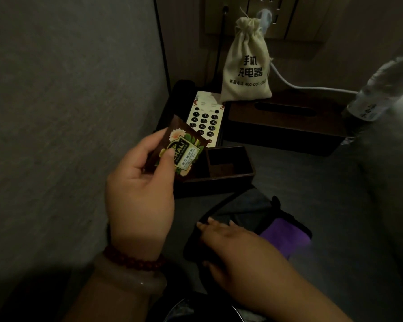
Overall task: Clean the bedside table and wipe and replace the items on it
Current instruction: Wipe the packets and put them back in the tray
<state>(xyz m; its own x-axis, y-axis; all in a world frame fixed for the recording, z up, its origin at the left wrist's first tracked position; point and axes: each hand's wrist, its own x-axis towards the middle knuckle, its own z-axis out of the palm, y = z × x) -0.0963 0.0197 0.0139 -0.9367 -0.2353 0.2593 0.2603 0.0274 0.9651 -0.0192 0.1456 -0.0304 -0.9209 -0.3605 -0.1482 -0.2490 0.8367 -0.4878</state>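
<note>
The left hand [140, 182] is pinching a tea sachet [186, 154] above the wooden box [230, 177]; the right hand [237, 245] is lying flat beside the purple cloth [286, 238], probably needed next for wiping.

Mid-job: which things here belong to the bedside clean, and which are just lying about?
Job: tea sachet in left hand, wooden box, phone, tissue box, drawstring pouch, purple cloth by right hand.
Lying about: white cable, socket panel.
</note>
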